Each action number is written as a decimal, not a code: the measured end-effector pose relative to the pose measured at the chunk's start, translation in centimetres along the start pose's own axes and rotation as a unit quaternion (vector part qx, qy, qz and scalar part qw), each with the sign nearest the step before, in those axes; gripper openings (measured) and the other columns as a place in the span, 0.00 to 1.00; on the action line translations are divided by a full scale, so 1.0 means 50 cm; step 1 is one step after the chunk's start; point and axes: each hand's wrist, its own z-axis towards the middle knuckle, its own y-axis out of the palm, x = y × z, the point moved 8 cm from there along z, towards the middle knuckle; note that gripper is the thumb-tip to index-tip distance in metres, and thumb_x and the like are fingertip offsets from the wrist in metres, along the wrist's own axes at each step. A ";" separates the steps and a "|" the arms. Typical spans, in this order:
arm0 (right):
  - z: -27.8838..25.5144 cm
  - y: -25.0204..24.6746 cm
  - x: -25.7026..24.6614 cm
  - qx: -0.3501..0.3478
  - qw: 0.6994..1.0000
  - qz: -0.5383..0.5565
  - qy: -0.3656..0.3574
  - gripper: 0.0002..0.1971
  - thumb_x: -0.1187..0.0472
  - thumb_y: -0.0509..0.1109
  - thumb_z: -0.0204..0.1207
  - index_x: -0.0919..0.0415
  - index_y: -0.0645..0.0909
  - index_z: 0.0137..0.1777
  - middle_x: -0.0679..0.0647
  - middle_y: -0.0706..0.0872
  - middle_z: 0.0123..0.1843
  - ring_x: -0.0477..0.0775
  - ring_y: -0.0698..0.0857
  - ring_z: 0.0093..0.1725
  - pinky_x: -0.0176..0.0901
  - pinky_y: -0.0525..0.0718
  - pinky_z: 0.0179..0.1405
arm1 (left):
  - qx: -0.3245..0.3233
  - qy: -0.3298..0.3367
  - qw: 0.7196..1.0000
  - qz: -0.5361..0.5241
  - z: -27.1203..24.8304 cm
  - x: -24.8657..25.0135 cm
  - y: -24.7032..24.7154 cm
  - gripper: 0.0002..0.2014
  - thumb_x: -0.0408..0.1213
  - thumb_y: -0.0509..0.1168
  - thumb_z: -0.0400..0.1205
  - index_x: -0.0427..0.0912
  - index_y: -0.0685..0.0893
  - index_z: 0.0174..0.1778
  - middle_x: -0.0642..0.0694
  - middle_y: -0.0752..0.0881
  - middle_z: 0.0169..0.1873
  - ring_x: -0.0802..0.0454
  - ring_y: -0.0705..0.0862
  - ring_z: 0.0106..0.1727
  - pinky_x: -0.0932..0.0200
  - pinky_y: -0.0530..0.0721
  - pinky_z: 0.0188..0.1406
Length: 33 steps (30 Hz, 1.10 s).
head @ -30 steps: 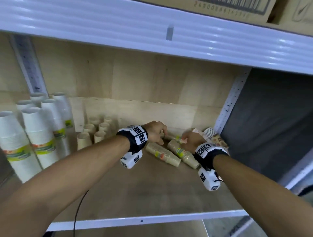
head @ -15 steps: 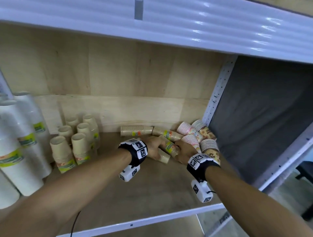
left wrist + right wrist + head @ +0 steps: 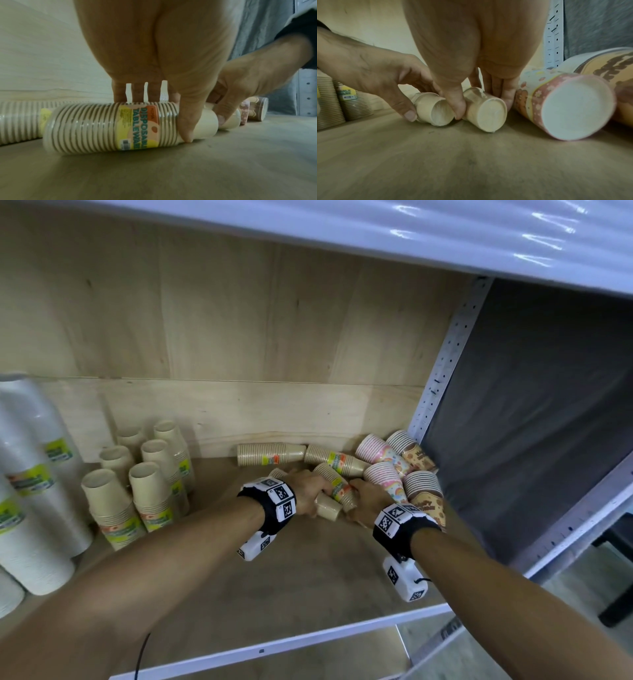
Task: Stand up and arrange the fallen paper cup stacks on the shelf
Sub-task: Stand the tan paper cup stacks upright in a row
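Observation:
Two fallen beige paper cup stacks lie side by side at the front of a pile on the wooden shelf [image 3: 291, 594]. My left hand [image 3: 310, 491] grips the left stack [image 3: 111, 125] from above, thumb in front and fingers behind it. My right hand [image 3: 366, 499] grips the right stack [image 3: 486, 115] near its closed end, next to the left stack's end [image 3: 436, 112]. Both stacks lie flat on the shelf. Behind them two more beige stacks [image 3: 270, 454] [image 3: 337, 460] lie along the back board.
Fallen pink stacks [image 3: 387, 479] [image 3: 565, 108] and brown patterned stacks [image 3: 426, 494] are piled by the right upright post [image 3: 442, 371]. Upright beige stacks [image 3: 150, 491] and tall white stacks [image 3: 27, 508] stand on the left. The upper shelf [image 3: 445, 234] hangs low overhead.
The view has swung right and closer to the pile. Both hands have stayed on the two front beige stacks and closed round them; the stacks still lie flat.

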 end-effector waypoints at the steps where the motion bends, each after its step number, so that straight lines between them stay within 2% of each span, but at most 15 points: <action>1: -0.001 -0.001 -0.002 -0.001 1.000 0.000 -0.001 0.35 0.54 0.76 0.71 0.57 0.69 0.78 0.58 0.80 0.70 0.61 0.80 0.68 0.50 0.80 0.65 | 0.001 0.002 1.000 -0.001 0.000 0.000 0.000 0.23 0.41 0.78 0.70 0.54 0.84 0.62 0.48 0.87 0.56 0.44 0.83 0.60 0.51 0.78 0.58; 6: -0.004 -0.022 -0.018 0.006 1.000 0.011 -0.019 0.32 0.55 0.75 0.70 0.58 0.73 0.75 0.58 0.83 0.65 0.60 0.83 0.63 0.49 0.83 0.60 | 0.006 0.006 1.000 -0.016 -0.005 -0.006 -0.008 0.22 0.40 0.78 0.71 0.51 0.83 0.61 0.48 0.86 0.56 0.46 0.83 0.57 0.54 0.79 0.52; 10: -0.002 -0.056 -0.036 0.011 0.999 0.013 -0.034 0.26 0.60 0.72 0.73 0.58 0.76 0.72 0.59 0.85 0.62 0.61 0.84 0.63 0.48 0.82 0.60 | 0.017 0.008 0.999 -0.043 -0.016 -0.015 -0.027 0.19 0.39 0.77 0.72 0.52 0.83 0.58 0.50 0.84 0.52 0.48 0.83 0.54 0.57 0.76 0.45; 13: -0.006 -0.086 -0.051 0.033 0.998 0.022 -0.043 0.20 0.61 0.71 0.75 0.57 0.78 0.68 0.58 0.86 0.58 0.60 0.85 0.59 0.42 0.79 0.50 | 0.044 -0.001 0.996 -0.075 -0.030 -0.030 -0.052 0.19 0.38 0.76 0.73 0.51 0.81 0.58 0.51 0.82 0.51 0.48 0.82 0.51 0.55 0.80 0.47; 15: -0.011 -0.107 -0.067 0.043 0.998 0.017 -0.042 0.18 0.61 0.69 0.76 0.59 0.79 0.66 0.58 0.87 0.57 0.59 0.85 0.57 0.40 0.78 0.47 | 0.067 -0.014 0.994 -0.084 -0.043 -0.045 -0.072 0.21 0.41 0.77 0.71 0.52 0.80 0.58 0.51 0.84 0.53 0.47 0.83 0.53 0.52 0.83 0.50; 18: -0.008 -0.134 -0.089 0.053 0.998 0.002 -0.042 0.22 0.62 0.70 0.74 0.59 0.77 0.68 0.58 0.85 0.61 0.59 0.84 0.61 0.43 0.82 0.51 | 0.108 -0.024 0.987 -0.115 -0.065 -0.070 -0.104 0.19 0.44 0.74 0.73 0.52 0.78 0.58 0.50 0.85 0.52 0.47 0.84 0.50 0.53 0.84 0.46; 20: -0.009 -0.150 -0.107 0.067 0.996 -0.009 -0.051 0.23 0.61 0.71 0.73 0.58 0.76 0.70 0.57 0.84 0.62 0.59 0.83 0.62 0.41 0.79 0.49 | 0.140 -0.028 0.979 -0.148 -0.081 -0.087 -0.125 0.21 0.44 0.72 0.75 0.50 0.77 0.64 0.53 0.84 0.52 0.49 0.83 0.51 0.55 0.82 0.47; 22: -0.009 -0.163 -0.128 0.075 0.996 -0.009 -0.057 0.25 0.62 0.71 0.74 0.58 0.74 0.71 0.57 0.84 0.63 0.59 0.83 0.61 0.40 0.77 0.49 | 0.163 -0.041 0.969 -0.180 -0.095 -0.108 -0.139 0.25 0.40 0.74 0.74 0.49 0.76 0.66 0.53 0.82 0.52 0.49 0.82 0.51 0.56 0.80 0.47; 24: -0.009 -0.170 -0.159 0.076 0.994 -0.002 -0.075 0.25 0.62 0.71 0.73 0.58 0.73 0.71 0.57 0.83 0.64 0.59 0.83 0.61 0.43 0.81 0.53 | 0.174 -0.062 0.960 -0.211 -0.106 -0.129 -0.145 0.25 0.36 0.76 0.72 0.47 0.76 0.64 0.49 0.85 0.50 0.46 0.84 0.49 0.54 0.84 0.45; 27: -0.005 -0.173 -0.202 0.069 0.993 0.006 -0.095 0.24 0.64 0.70 0.72 0.59 0.73 0.69 0.56 0.83 0.65 0.59 0.82 0.62 0.49 0.82 0.57 | 0.176 -0.085 0.951 -0.242 -0.122 -0.155 -0.147 0.23 0.33 0.76 0.72 0.45 0.75 0.59 0.47 0.84 0.43 0.47 0.83 0.43 0.57 0.80 0.37; 33: -0.003 -0.160 -0.272 0.030 0.991 0.021 -0.129 0.25 0.64 0.71 0.72 0.57 0.74 0.70 0.56 0.81 0.68 0.58 0.81 0.65 0.46 0.82 0.58 | 0.169 -0.107 0.946 -0.255 -0.148 -0.191 -0.134 0.22 0.35 0.76 0.73 0.49 0.71 0.56 0.46 0.85 0.47 0.46 0.85 0.48 0.52 0.85 0.44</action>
